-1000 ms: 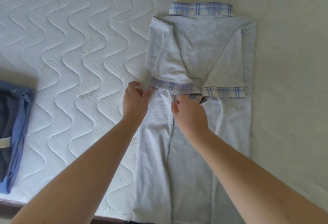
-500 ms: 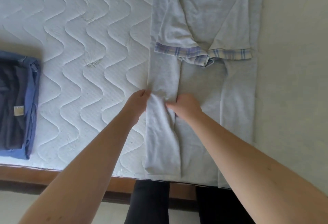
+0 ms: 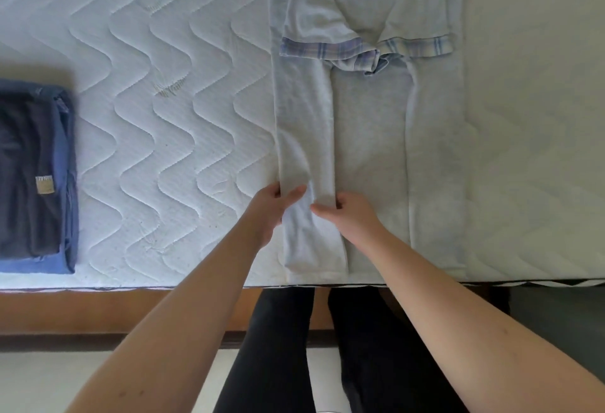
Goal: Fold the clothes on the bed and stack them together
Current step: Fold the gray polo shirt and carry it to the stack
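Head view: both hands pinch a grey polo shirt's (image 3: pixel 370 137) folded left panel.
Left hand (image 3: pixel 271 206) and right hand (image 3: pixel 347 216) grip it on the quilted white mattress (image 3: pixel 147 85); folded navy clothes (image 3: pixel 36 177) lie well left of the shirt, above the wooden bed frame (image 3: pixel 98 308).

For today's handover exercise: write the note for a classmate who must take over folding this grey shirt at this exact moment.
Left hand: grip pinching the outer edge of the grey shirt's folded left panel.
Right hand: pinching that panel's inner edge.
Shirt lies flat on the mattress, hem at the near edge, plaid-cuffed sleeves folded in.
Done: both sides folded inward; folded dark blue clothes stacked at left.
Left: fold the shirt lengthwise, then stack it on the blue pile.
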{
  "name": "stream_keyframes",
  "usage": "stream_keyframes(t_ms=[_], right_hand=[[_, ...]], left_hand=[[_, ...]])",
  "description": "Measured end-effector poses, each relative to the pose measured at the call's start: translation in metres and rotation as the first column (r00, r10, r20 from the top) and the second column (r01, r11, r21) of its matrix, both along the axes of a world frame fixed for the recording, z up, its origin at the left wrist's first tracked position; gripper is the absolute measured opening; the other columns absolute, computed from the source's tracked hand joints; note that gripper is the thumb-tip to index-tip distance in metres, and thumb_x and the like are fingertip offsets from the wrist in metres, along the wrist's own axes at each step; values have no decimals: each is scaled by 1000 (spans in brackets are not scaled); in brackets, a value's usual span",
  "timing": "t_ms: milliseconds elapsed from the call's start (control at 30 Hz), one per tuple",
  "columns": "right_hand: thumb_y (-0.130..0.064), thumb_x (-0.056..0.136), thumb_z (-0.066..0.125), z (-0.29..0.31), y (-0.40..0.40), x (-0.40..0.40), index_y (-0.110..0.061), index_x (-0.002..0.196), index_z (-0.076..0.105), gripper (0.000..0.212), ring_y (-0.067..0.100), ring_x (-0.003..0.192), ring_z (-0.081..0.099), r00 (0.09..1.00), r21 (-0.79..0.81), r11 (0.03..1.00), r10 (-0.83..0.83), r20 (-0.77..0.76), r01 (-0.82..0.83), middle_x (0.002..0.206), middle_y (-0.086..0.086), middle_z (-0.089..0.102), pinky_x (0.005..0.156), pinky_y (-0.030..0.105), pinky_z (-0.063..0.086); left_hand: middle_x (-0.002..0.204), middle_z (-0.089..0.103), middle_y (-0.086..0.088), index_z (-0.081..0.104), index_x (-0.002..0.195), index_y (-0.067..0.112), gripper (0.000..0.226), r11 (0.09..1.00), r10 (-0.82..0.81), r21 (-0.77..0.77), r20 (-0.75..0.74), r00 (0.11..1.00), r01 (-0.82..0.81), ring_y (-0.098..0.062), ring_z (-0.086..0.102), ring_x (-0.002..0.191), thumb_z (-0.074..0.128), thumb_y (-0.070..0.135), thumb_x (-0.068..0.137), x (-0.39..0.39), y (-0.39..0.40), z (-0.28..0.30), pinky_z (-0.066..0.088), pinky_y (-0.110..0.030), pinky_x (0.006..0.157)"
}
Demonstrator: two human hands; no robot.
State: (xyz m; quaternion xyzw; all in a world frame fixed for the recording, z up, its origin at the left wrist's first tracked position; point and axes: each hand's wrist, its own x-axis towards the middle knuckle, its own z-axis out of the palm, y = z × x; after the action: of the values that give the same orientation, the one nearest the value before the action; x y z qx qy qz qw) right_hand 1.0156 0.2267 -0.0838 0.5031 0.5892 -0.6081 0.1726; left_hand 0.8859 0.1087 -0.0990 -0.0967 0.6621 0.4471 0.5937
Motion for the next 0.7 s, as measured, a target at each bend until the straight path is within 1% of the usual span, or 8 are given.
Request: stream_keyframes(t_ms=[100,200,267,333,400,500,600,700], right_hand=[[-29,84,73,2,-17,11,-22,104,71,20,13,89,69,995,-90,992,-92,-44,88,95,-4,73,79,30,56],[-24,88,70,7,-34,27,-30,100,67,14,6,90,67,989,-224,967,-136,-59,119,93,-13,71,75,22,51],[-26,92,67,10,-47,39,-28,99,67,8,9,93,68,980,-365,916,-196,-42,168,95,-11,72,80,24,53],[-29,95,63,11,-60,50,-21,109,67,17,14,100,68,972,-456,865,-237,0,211,104,-6,72,89,30,54],[-32,97,59,10,-69,58,-13,124,62,32,15,105,65,980,-437,878,-195,44,194,115,-2,68,90,30,52],[-30,99,56,5,-76,69,-12,131,57,36,14,99,64,993,-333,936,-96,65,112,119,2,65,79,27,56],[-31,99,55,1,-79,80,-11,126,59,33,10,86,72,996,-252,967,57,71,-37,108,0,70,80,31,59],[-34,98,56,1,-79,86,-12,118,63,30,11,73,72,994,-181,982,67,90,-50,94,-1,74,67,27,57]], left_hand=[[113,73,-1,64,124,16,35,997,75,3,18,997,-75,-19,69,106,67,32,93,18,-17,-1,52,-38,99],[115,73,-1,61,129,13,39,990,141,-17,61,988,-141,-18,68,109,63,33,95,35,-32,5,51,-35,99],[117,72,-3,59,131,11,45,985,169,-34,117,979,-166,-19,67,111,63,37,94,46,-44,8,50,-38,101],[119,71,-5,59,129,10,47,984,177,-51,178,968,-171,-21,67,112,63,40,93,57,-56,13,49,-39,101],[118,71,-6,61,126,11,44,983,179,-75,218,959,-167,-21,68,111,64,39,93,67,-66,19,51,-38,98],[115,73,-4,63,121,13,32,983,176,-81,209,962,-162,-19,70,106,63,30,94,75,-76,24,56,-29,85],[113,73,-4,64,121,14,30,996,64,-67,166,984,-53,-19,70,104,65,26,94,76,-82,22,55,-29,84],[109,74,-3,65,122,11,31,990,-44,-128,64,997,52,-17,71,100,66,25,94,83,-85,17,56,-28,83]])
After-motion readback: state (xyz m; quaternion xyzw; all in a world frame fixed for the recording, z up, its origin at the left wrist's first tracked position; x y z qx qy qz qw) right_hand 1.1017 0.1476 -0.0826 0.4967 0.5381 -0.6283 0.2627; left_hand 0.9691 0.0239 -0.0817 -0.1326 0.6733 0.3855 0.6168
